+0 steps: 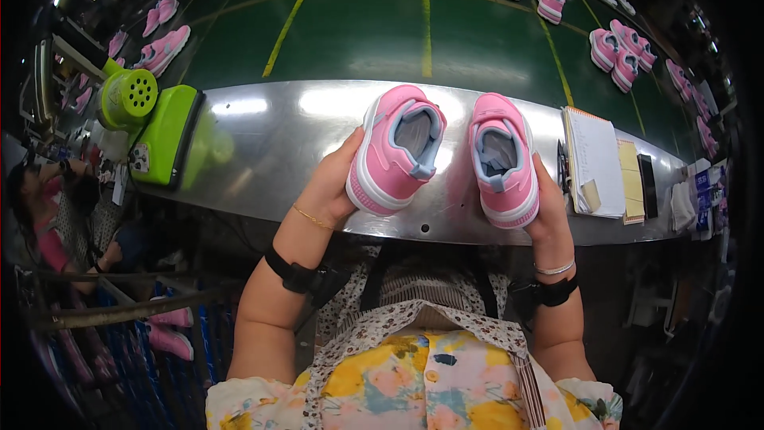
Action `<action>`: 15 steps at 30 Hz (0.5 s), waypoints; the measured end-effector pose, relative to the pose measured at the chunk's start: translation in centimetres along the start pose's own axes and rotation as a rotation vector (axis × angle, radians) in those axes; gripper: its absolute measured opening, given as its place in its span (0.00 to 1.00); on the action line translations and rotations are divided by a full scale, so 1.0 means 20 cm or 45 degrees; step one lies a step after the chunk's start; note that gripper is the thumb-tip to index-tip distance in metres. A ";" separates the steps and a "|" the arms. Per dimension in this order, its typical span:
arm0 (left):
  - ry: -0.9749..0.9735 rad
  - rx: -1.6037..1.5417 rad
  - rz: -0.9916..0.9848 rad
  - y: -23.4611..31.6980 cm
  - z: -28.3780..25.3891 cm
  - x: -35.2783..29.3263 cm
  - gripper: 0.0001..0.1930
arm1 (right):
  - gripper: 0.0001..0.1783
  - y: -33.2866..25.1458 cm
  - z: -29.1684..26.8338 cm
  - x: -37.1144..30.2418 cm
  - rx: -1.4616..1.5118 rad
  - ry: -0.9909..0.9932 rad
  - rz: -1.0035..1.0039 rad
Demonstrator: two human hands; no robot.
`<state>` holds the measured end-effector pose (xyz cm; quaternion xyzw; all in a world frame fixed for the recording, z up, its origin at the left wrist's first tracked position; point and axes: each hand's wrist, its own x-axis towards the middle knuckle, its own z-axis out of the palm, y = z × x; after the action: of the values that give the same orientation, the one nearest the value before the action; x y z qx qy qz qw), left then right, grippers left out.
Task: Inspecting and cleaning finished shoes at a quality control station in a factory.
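Fingers (350,147) of the left hand (334,187) are clamped on the outer side of one pink shoe (380,179); the right hand (549,211) likewise clasps a second pink shoe (517,191). Both shoes sit between the palms, apart from each other, openings up and heels toward the person. Black straps (292,273) circle the forearms just behind the grip. Beneath it spreads a steel tabletop (263,163). Left of the grip stands a lime-green machine (171,135); just right lies a notebook (595,163). Beyond, more pink shoes (549,1) rest on a green belt (358,44) with yellow lines (426,24).
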<state>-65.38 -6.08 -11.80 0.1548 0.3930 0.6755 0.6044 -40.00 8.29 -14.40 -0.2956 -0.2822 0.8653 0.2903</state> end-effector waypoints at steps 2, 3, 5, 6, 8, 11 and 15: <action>-0.021 -0.477 -0.154 -0.06 -0.04 0.01 0.22 | 0.25 0.06 0.03 0.00 0.141 0.093 -0.036; -0.006 -0.558 -0.133 -0.10 -0.04 0.04 0.21 | 0.25 0.09 0.04 0.01 0.258 0.093 -0.037; 0.001 -0.655 -0.136 -0.14 -0.02 0.06 0.21 | 0.25 0.12 0.07 0.02 0.397 0.100 -0.033; 0.013 -0.753 -0.140 -0.15 0.00 0.06 0.20 | 0.25 0.13 0.10 0.02 0.395 0.101 -0.037; -0.006 -0.677 -0.194 -0.15 0.04 0.07 0.19 | 0.24 0.13 0.17 0.01 0.464 0.092 0.010; 0.000 -0.705 -0.227 -0.17 0.09 0.07 0.19 | 0.23 0.14 0.19 0.01 0.489 0.081 0.035; 0.038 -0.674 -0.138 -0.18 0.12 0.08 0.20 | 0.22 0.15 0.23 0.02 0.549 0.010 0.081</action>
<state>-61.52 -3.97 -13.25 -0.0398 0.2192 0.7237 0.6532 -44.35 4.99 -13.44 -0.2389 -0.0799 0.9132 0.3203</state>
